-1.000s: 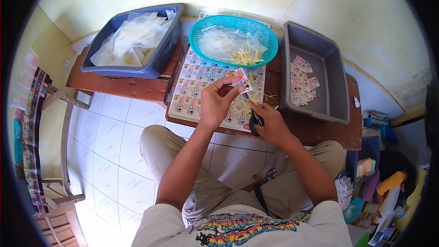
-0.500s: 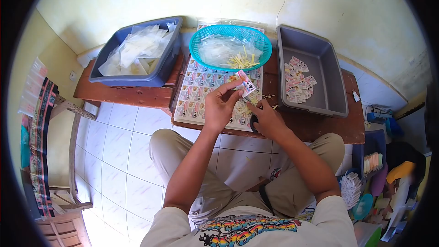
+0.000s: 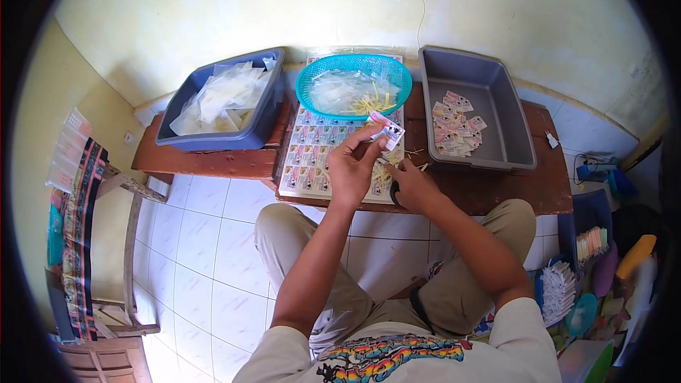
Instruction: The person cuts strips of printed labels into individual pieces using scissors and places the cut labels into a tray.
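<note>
Between the thumb and fingers of my left hand (image 3: 350, 174) is a small printed label (image 3: 387, 132), held up over the front of the teal basket. My right hand (image 3: 418, 186) grips black-handled scissors (image 3: 394, 193) just below and to the right of it. Their blades point up toward the label, though whether they touch it cannot be seen clearly. Under both hands lies a stack of printed label sheets (image 3: 301, 174) with thin yellowish paper strips scattered on it. Several cut labels (image 3: 456, 128) are heaped in the grey tray (image 3: 489, 164) to the right.
A teal basket (image 3: 309, 106) behind the sheets contains clear plastic pieces and yellow strips. At left, a blue-grey bin (image 3: 213, 143) is piled with translucent bags. Everything stands on a brown wooden bench (image 3: 206, 164) against the wall. Filled containers (image 3: 594, 216) crowd the floor at right.
The camera view has shifted, so the bench sits a little lower. The label is tilted slightly differently in my left hand. Both hands stay close together over the sheets.
</note>
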{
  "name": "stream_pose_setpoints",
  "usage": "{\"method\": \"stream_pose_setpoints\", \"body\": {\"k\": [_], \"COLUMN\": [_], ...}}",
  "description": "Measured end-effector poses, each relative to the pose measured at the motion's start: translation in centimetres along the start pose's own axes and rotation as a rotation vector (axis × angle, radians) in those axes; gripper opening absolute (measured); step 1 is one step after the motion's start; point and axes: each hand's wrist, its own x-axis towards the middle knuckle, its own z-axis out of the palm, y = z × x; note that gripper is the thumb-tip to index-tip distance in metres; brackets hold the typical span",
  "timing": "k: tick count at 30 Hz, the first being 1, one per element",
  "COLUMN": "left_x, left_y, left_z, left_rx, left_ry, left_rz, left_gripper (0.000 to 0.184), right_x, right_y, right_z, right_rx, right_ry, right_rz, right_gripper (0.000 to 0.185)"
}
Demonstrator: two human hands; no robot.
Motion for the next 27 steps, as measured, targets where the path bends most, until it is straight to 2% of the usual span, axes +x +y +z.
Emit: {"method": "stream_pose_setpoints", "body": {"k": [12, 16, 18, 19, 21, 25, 27], "left_x": [-1.3, -1.1, -0.7, -0.6, -0.4, 0.1, 0.4], "left_y": [1.8, 1.2, 0.7, 0.4, -0.2, -1.1, -1.9], "left_z": [1.1, 0.1, -0.7, -1.0, -1.5, -1.8, -2.1], "left_rx": [0.014, -0.005, 0.028, 0.064, 0.085, 0.049, 0.042], "left_ry": [0.024, 0.057, 0.07, 0.076, 0.065, 0.078, 0.074], "left_rz": [0.036, -0.007, -0.015, -0.018, -0.046, -0.074, -0.085], "left_gripper": [0.029, 0.029, 0.029, 0.029, 0.028, 0.028, 0.028], "right_x": [-0.8, 0.2, 0.8, 0.9, 0.8, 1.7, 2.2], "right_y": [-1.0, -1.3, -1.6, -2.1, -3.2, -3.2, -2.9], "right_z": [0.4, -1.4, -3.2, -3.8, -4.7, -4.8, -4.9], "right_rx": [-0.183, -0.031, 0.419, 0.419, 1.067, 1.254, 1.444], "right_ry": [0.112, 0.234, 0.401, 0.393, 0.397, 0.422, 0.345], "right_rz": [-0.05, -0.135, -0.25, -0.242, -0.157, -0.142, -0.107], "right_gripper": [0.052, 0.046, 0.033, 0.033, 0.027, 0.027, 0.027]}}
